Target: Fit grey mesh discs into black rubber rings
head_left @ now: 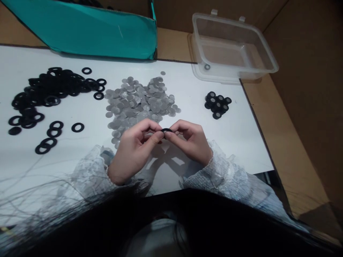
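Between my two hands is a black ring, pinched at its left side by my left hand and at its right side by my right hand. Both hands hold it just above the white sheet, in front of a pile of thin silver-grey discs. Fingers cover part of the ring, so I cannot tell whether a disc sits in it. A heap of loose black rings lies to the left. On the right, several black rings with grey centres are stacked close together.
A clear plastic box stands at the back right, with one small ringed piece at its left. A teal box stands at the back left. Cardboard walls rise behind and to the right of the white sheet.
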The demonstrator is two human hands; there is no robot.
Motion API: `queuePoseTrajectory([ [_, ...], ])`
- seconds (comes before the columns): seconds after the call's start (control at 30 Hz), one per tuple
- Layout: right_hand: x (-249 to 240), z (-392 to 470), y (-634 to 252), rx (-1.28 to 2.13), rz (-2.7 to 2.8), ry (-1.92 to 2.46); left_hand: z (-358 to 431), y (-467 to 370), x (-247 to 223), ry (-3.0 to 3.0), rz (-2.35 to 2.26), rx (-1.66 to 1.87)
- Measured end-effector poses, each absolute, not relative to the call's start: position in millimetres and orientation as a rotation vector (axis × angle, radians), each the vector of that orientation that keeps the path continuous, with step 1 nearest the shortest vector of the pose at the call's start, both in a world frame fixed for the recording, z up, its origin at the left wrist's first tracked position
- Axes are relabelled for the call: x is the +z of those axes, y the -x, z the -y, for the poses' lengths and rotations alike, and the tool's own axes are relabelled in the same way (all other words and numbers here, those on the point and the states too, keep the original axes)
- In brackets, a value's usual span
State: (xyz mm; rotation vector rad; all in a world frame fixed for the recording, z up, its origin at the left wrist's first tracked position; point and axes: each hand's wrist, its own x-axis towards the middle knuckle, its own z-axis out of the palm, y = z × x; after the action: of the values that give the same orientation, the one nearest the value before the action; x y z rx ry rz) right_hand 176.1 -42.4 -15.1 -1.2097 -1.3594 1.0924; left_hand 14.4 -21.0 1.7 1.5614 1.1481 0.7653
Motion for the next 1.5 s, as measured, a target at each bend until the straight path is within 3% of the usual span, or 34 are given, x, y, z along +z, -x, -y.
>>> queuePoseTrajectory([
  [0.23, -18, 46, -170, 1.075, 1.206, 1.270, 24, -16, 2, -1.534, -1.224, 0.793],
  [0.7, -25, 40, -176, 1.411, 1.175, 1.225, 19, -14, -8, -1.575, -1.246, 0.782],
  [1.07, -22, 42, -176, 1.073, 1.325, 1.255, 21, -16, -7, -1.672, -1.293, 0.744],
  [1.5, -29, 37, -176, 1.398, 1.065, 1.193, 21, -14, -8, -1.425, -1.293, 0.757],
])
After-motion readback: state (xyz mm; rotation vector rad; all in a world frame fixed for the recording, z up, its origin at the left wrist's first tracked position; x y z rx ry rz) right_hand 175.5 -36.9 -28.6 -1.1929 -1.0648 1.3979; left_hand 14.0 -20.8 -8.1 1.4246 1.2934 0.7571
